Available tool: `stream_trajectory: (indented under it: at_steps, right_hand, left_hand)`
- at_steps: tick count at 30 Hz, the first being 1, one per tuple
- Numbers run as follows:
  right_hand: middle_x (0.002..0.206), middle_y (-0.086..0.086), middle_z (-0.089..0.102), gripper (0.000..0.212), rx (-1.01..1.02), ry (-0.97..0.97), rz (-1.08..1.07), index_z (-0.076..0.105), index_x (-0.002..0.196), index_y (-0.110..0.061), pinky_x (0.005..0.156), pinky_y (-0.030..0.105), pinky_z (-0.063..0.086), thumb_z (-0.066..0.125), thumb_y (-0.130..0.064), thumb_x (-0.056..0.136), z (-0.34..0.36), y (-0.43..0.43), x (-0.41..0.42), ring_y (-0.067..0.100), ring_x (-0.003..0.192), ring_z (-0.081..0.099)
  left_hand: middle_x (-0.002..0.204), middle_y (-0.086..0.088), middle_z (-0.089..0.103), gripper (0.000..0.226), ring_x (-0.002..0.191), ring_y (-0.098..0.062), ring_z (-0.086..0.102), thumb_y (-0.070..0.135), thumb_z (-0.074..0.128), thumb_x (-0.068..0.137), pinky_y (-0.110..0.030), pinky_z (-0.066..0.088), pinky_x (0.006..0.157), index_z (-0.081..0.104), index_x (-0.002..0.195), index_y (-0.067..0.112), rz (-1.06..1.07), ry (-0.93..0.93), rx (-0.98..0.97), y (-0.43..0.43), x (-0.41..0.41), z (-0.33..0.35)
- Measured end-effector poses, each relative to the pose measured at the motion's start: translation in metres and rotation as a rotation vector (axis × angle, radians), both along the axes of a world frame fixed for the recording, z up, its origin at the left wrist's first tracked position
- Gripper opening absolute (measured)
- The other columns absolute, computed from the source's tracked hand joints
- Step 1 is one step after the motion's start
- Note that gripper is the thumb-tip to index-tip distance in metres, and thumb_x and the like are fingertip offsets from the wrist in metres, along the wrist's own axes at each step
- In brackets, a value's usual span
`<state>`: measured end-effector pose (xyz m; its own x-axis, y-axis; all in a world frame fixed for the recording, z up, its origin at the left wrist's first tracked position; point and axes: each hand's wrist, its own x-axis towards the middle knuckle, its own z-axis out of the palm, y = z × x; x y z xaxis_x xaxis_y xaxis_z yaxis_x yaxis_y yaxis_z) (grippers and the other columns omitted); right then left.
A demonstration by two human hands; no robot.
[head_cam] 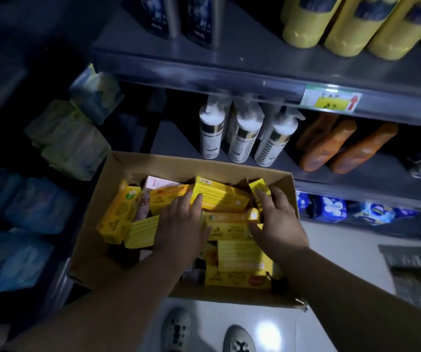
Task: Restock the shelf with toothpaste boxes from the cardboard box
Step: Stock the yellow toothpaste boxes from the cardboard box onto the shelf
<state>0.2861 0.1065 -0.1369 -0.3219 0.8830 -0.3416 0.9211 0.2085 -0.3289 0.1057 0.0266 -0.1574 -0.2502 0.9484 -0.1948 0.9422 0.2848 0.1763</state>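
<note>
Forearms reach into cardboard box (90, 250). Left hand (181, 224) lies flat, fingers straight, on yellow toothpaste boxes (219, 196) heaped inside; right hand (278, 224) spreads wide near box's right wall, gripping nothing. Step: selecting. Next likely: close on one, lift to shelf (176, 146) beyond box.

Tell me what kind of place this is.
Most likely a shop aisle: metal shelves hold rows of identical white bottles, a price tag sits on a shelf edge, and a cardboard box holds yellow toothpaste boxes.
</note>
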Motion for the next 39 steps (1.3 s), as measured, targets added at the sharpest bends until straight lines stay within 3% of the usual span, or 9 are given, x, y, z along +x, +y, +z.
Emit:
stream_trajectory:
  at_steps: [5, 11, 17, 20, 22, 24, 26, 30, 39]
  right_hand:
    - [0.161, 0.005, 0.011, 0.063, -0.009, 0.002, -0.055, 0.024, 0.15, -0.032, 0.109, 0.042, 0.034, 0.054, -0.027, 0.094, -0.027, 0.03, -0.017, 0.031, 0.143, 0.023]
    - [0.147, 0.01, 0.041, 0.053, 0.031, 0.031, -0.119, 0.032, 0.144, -0.03, 0.092, 0.041, 0.048, 0.044, -0.012, 0.095, -0.04, 0.038, -0.017, 0.033, 0.116, 0.055]
    - [0.144, -0.001, 0.05, 0.056, 0.183, 0.236, -0.099, 0.043, 0.141, -0.028, 0.089, 0.039, 0.049, 0.056, -0.013, 0.088, -0.014, -0.003, -0.002, 0.03, 0.117, 0.057]
    - [0.135, 0.001, 0.058, 0.061, 0.234, 0.338, -0.062, 0.044, 0.14, -0.027, 0.085, 0.032, 0.048, 0.062, -0.009, 0.084, -0.002, -0.017, 0.0, 0.027, 0.112, 0.06]
    - [0.131, 0.002, 0.06, 0.063, 0.212, 0.396, -0.015, 0.044, 0.139, -0.026, 0.088, 0.026, 0.042, 0.064, -0.008, 0.083, 0.006, -0.022, -0.002, 0.024, 0.113, 0.059]
    - [0.136, 0.0, 0.057, 0.065, 0.153, 0.489, 0.056, 0.043, 0.14, -0.027, 0.094, 0.021, 0.038, 0.063, -0.006, 0.082, 0.011, -0.027, -0.005, 0.022, 0.12, 0.056]
    - [0.14, -0.003, 0.054, 0.067, 0.075, 0.561, 0.087, 0.04, 0.141, -0.03, 0.101, 0.029, 0.042, 0.063, -0.007, 0.082, 0.013, -0.033, -0.008, 0.022, 0.123, 0.055]
    - [0.13, -0.004, 0.06, 0.068, 0.007, 0.612, 0.155, 0.03, 0.13, -0.048, 0.092, 0.043, 0.052, 0.062, -0.01, 0.084, 0.01, -0.044, -0.009, 0.023, 0.112, 0.062]
    - [0.137, -0.001, 0.053, 0.056, -0.074, 0.369, 0.074, 0.04, 0.137, -0.031, 0.098, 0.034, 0.046, 0.059, -0.009, 0.089, -0.017, -0.027, 0.003, 0.02, 0.118, 0.056]
  left_hand:
    - [0.158, 0.0, 0.016, 0.073, 0.144, -0.019, 0.018, 0.054, 0.045, 0.092, -0.039, 0.022, 0.116, 0.015, 0.152, 0.024, -0.005, -0.075, -0.003, -0.006, -0.003, -0.014]
    - [0.158, 0.0, 0.019, 0.069, 0.143, -0.02, 0.021, 0.049, 0.046, 0.094, -0.038, 0.023, 0.115, 0.019, 0.151, 0.022, 0.031, -0.17, 0.014, -0.005, -0.003, -0.014]
    - [0.144, -0.004, 0.046, 0.055, 0.13, -0.021, 0.044, 0.044, 0.044, 0.097, -0.034, 0.04, 0.104, 0.035, 0.147, 0.021, 0.257, -0.554, 0.036, 0.014, 0.021, 0.011]
    - [0.128, -0.001, 0.061, 0.068, 0.119, -0.023, 0.056, 0.068, 0.041, 0.086, -0.043, 0.041, 0.103, 0.047, 0.139, 0.026, 0.406, -0.744, -0.019, 0.028, 0.034, 0.029]
    - [0.127, 0.005, 0.061, 0.092, 0.115, -0.022, 0.06, 0.092, 0.032, 0.061, -0.048, 0.042, 0.103, 0.052, 0.13, 0.035, 0.529, -0.911, -0.011, 0.033, 0.039, 0.032]
    - [0.126, 0.006, 0.061, 0.095, 0.113, -0.023, 0.061, 0.095, 0.035, 0.051, -0.048, 0.044, 0.102, 0.054, 0.125, 0.038, 0.615, -1.002, 0.013, 0.034, 0.039, 0.026]
    - [0.122, 0.002, 0.064, 0.09, 0.112, -0.023, 0.061, 0.09, 0.047, 0.055, -0.047, 0.046, 0.1, 0.055, 0.125, 0.034, 0.675, -1.052, 0.026, 0.03, 0.037, 0.042]
    - [0.114, 0.002, 0.066, 0.051, 0.104, -0.017, 0.061, 0.041, 0.068, 0.083, -0.032, 0.049, 0.09, 0.055, 0.129, 0.023, 0.693, -1.035, 0.062, 0.017, 0.03, 0.055]
    - [0.118, 0.002, 0.061, 0.059, 0.11, -0.019, 0.057, 0.021, 0.067, 0.086, -0.031, 0.049, 0.091, 0.046, 0.14, 0.022, 0.466, -0.742, 0.026, -0.014, 0.002, 0.039]
